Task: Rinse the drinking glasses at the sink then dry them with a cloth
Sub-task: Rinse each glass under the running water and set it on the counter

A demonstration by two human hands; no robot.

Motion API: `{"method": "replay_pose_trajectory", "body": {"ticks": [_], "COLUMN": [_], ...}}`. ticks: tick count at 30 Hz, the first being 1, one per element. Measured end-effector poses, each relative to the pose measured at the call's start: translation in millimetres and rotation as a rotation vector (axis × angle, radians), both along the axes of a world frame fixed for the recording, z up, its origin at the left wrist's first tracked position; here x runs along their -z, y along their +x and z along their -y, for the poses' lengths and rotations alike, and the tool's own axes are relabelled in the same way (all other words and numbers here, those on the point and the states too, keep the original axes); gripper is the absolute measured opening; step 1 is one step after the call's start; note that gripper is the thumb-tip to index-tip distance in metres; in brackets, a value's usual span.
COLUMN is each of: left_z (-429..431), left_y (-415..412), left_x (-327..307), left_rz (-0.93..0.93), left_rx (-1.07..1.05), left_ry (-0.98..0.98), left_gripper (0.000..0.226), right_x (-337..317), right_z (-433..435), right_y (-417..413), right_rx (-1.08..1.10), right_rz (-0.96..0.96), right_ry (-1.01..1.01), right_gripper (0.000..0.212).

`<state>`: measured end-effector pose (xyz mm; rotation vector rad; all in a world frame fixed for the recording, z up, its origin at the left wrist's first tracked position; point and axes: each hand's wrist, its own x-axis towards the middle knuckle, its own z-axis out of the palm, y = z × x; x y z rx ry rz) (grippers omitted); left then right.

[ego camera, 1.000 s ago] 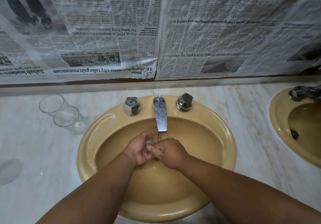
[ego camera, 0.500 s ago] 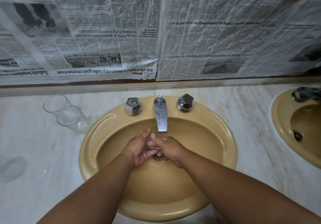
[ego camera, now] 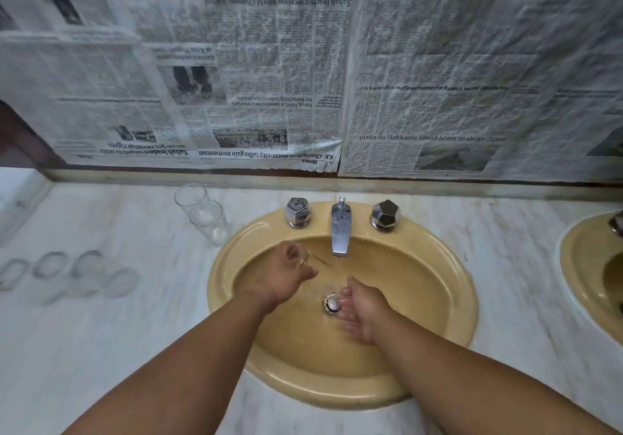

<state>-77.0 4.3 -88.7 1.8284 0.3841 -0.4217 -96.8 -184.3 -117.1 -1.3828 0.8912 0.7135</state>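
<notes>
While over marble-set basin [ego camera: 468,303] under newspapered wall [ego camera: 438,63], left grip [ego camera: 283,276] round glass [ego camera: 318,261], right grip [ego camera: 362,313] slack

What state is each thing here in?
Chrome tap spout: thin stream seems running.
Left hand: holds a tilted clear drinking glass beside the spout.
Right hand: open, empty, near the metal drain.
Two other clear glasses: upright.
Yellow sink basin: wet, not filled.
Glasses at far left: too blurred to tell.

Dim, flat light, faint shadows, wide-angle bending at edges, motion-blurred glasses [ego camera: 88,266] at left, perhaps four.
</notes>
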Motion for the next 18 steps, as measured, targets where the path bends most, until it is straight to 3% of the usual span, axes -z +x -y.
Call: {"method": "replay_pose_trajectory", "body": {"ticks": [2,6,13,18], "left_z": [-2.1,-5.5,-11.5,-16.6], "left_y": [-8.7,-28.0,-58.1,-71.8], "left_x": [-12.2,-34.1,-55.7,-57.0], "left_rz": [0.07,0.169,0.227,0.277], "left_rx": [0.019,0.008,-0.027,-0.068], "left_ry": [0.065,0.161,0.205,0.23], "left_gripper": [0.059,0.059,0.058,0.055], "right_x": [-5.2,-24.9,-48.6,-50.7], "right_z": [-2.1,-5.9,-8.0,-12.6], "right_y": [-4.9,-16.3,-35.0,-44.8], "right_rx": [-0.023,-0.049,-0.112,-0.148], "right_rz": [0.041,0.097,0.124,0.156], "right_ry": [0.005,-0.001,-0.01,-0.045], "right_gripper": [0.034,0.032,0.017,0.021]}}
